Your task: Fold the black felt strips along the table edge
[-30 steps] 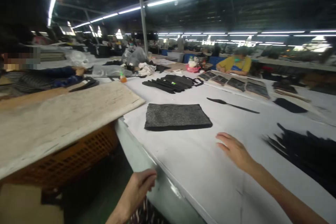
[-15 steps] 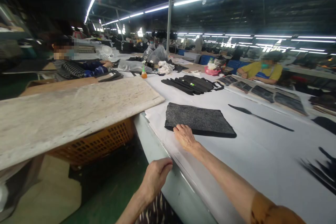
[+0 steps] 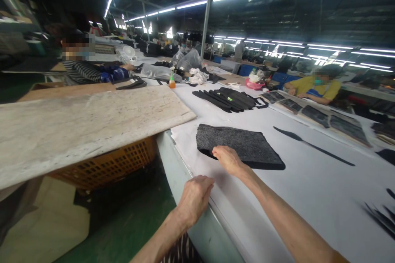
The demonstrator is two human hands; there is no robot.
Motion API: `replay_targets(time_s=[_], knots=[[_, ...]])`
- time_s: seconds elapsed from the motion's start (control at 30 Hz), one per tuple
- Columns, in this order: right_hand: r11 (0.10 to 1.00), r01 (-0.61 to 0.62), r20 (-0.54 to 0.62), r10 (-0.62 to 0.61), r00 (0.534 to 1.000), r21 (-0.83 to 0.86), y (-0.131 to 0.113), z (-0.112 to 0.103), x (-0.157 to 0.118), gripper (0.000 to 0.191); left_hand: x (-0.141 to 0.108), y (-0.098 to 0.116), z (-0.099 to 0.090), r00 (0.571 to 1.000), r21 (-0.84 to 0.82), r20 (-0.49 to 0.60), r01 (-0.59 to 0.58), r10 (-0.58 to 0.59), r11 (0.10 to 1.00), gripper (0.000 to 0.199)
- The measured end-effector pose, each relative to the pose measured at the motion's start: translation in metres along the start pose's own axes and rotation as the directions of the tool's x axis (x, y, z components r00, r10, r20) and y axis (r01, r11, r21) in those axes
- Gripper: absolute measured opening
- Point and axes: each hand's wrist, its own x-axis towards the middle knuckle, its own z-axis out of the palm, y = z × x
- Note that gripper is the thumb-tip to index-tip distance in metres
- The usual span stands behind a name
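Note:
A stack of dark grey ribbed knit fabric pieces (image 3: 237,144) with a black near edge lies on the white-covered table (image 3: 308,197). My right hand (image 3: 228,158) pinches the near edge of the top piece towards its left end, and that edge is slightly raised there. Closer to me, my left hand (image 3: 197,197) hovers by the table's edge, apart from the fabric. Its fingers are curled and pressed together, and whatever they may hold is hidden.
Narrow black fabric strips (image 3: 230,99) lie fanned beyond the stack, and one long black strip (image 3: 311,144) lies right of it. At left a pale padded board (image 3: 92,131) overhangs an orange crate (image 3: 108,164). A small orange bottle (image 3: 172,82) stands behind. Two co-workers sit farther off.
My right hand has lifted the near edge of the top fabric piece a little. My left hand has risen and moved right, closer to the fabric. The view has shifted slightly.

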Motion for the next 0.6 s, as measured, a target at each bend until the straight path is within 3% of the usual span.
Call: replay_targets(time_s=[0.17, 0.27, 0.5, 0.6], knots=[[0.991, -0.032, 0.023, 0.029, 0.999, 0.130, 0.004, 0.008, -0.002, 0.022, 0.017, -0.010, 0.013, 0.973, 0.173, -0.104, -0.187, 0.207, 0.967, 0.026], [0.988, -0.058, 0.015, 0.056, 0.998, 0.141, 0.001, 0.016, -0.003, 0.023, 0.026, -0.016, 0.018, 0.953, 0.238, -0.096, -0.258, 0.287, 0.936, 0.029], [0.996, -0.070, -0.006, 0.071, 0.997, 0.060, -0.014, 0.013, -0.012, 0.024, 0.035, -0.019, 0.018, 0.977, 0.401, -0.013, -0.190, 0.213, 0.896, 0.034], [0.997, -0.078, -0.018, 0.078, 0.997, 0.025, -0.017, 0.015, -0.013, 0.024, 0.036, -0.017, 0.019, 0.992, 0.433, 0.004, -0.114, 0.124, 0.894, 0.027]])
